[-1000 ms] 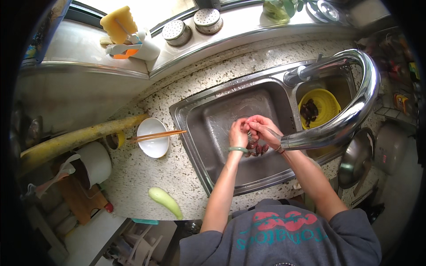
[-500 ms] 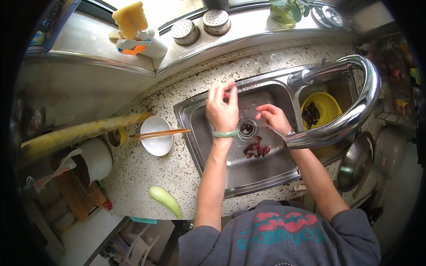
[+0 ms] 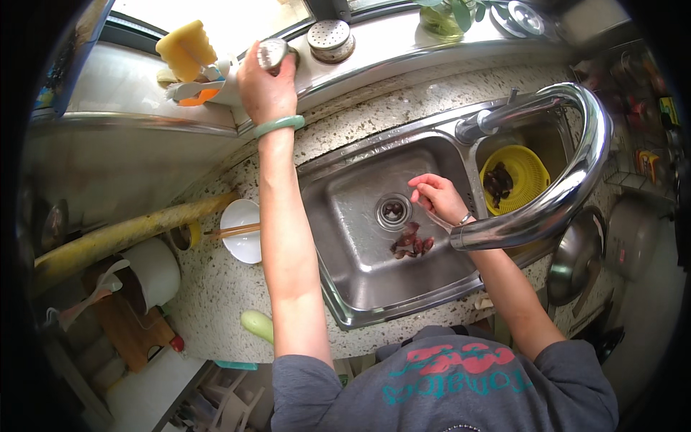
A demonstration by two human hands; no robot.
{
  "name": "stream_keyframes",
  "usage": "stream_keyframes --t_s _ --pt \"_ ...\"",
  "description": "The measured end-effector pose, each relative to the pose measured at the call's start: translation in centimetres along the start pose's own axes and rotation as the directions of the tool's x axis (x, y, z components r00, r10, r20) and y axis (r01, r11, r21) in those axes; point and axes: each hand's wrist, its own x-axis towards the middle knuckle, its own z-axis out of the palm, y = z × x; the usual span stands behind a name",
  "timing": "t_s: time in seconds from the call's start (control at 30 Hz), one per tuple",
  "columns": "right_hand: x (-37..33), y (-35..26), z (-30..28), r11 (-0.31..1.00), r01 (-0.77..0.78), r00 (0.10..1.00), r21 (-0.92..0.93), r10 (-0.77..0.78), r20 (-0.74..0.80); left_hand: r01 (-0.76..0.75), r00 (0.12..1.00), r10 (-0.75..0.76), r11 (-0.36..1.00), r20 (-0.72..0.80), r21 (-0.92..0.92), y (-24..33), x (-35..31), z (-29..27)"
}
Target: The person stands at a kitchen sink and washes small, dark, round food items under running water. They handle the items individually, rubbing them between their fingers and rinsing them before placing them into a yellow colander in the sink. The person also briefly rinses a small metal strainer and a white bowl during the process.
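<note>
Clock positions are taken from the drain [image 3: 394, 209] of the larger sink basin [image 3: 356, 281], twelve being toward the window.

Left hand [image 3: 268, 90]: between ten and eleven o'clock, at the window ledge [image 3: 385, 36]. Step in hand, as judged: taking hold of the round tin with a perforated lid [image 3: 273, 52]. Thumb and fingers curve round opposite sides of it; whether they press firmly cannot be told. The tin is at the ledge.

Right hand [image 3: 448, 203]: over the basin between two and three o'clock, thumb and fingers loosely bent toward one another. Whether they pinch anything small cannot be told.

Dark red scraps [image 3: 410, 245] lie on the basin floor at five o'clock, apart from both hands. A yellow colander [image 3: 533, 186], also between two and three, holds similar dark pieces.

Moving the tin would call for a settled grip and a straight lift — smooth metal may slip in damp fingers.

Edges: a second perforated tin [image 3: 331, 43] stands near at eleven; a white utensil cup [image 3: 230, 86] is just beside the hand at ten. The tap spout [image 3: 504, 234] passes above the right wrist near four o'clock, limiting upward travel. A white bowl [image 3: 245, 248] with chopsticks [image 3: 234, 231] across it sits near nine, partly behind the left forearm — a snag risk. Widest working room: between the forearms, over the basin.
</note>
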Motion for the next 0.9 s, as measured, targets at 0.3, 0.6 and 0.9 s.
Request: stream_keyframes --t_s 0.3,0.6,0.9 --pt "-0.1 0.2 -0.4 0.999 -0.023 1.0 -0.028 0.023 -0.021 -0.21 0.976 0.212 0.977 0.043 -0.036 6.0 -1.2 0.2" --pt "-0.3 0.0 -0.7 0.999 -0.029 0.999 -0.046 0.027 -0.041 -0.184 0.975 0.173 0.98 0.14 0.074 5.5 -0.6 2.1" --pt "-0.5 0.8 -0.4 0.997 -0.048 0.998 -0.058 0.046 -0.037 -0.142 0.973 0.127 0.988 0.193 0.063 4.6 -0.8 3.6"
